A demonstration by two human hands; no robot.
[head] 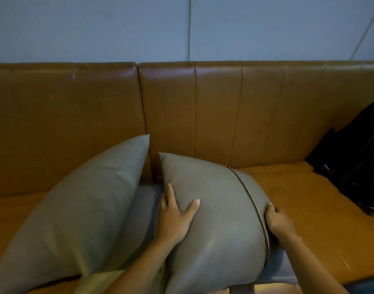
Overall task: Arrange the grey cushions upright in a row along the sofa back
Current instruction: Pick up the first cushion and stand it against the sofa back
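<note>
Left hand (175, 217) pressed flat, fingers spread, on the near grey cushion (211, 225), right hand (277, 221) clamped on its piped edge at 3 o'clock; second grey cushion (75, 213) tilted at 9 o'clock, lilac cushion (145, 200) between, tan sofa back (203, 107) at 12, black bag (355, 158) at 2.

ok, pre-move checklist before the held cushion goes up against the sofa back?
1. Left hand on the held cushion: ok, palm flat on its face.
2. Right hand on its right seam edge: ok, fingers curled at the piping.
3. Sofa back free behind it: ok.
4. Held cushion clear of other cushions: not ok, it lies on a third cushion.
5. Left cushion upright: not ok, it tilts.
6. Black bag out of the row: cannot tell.
</note>
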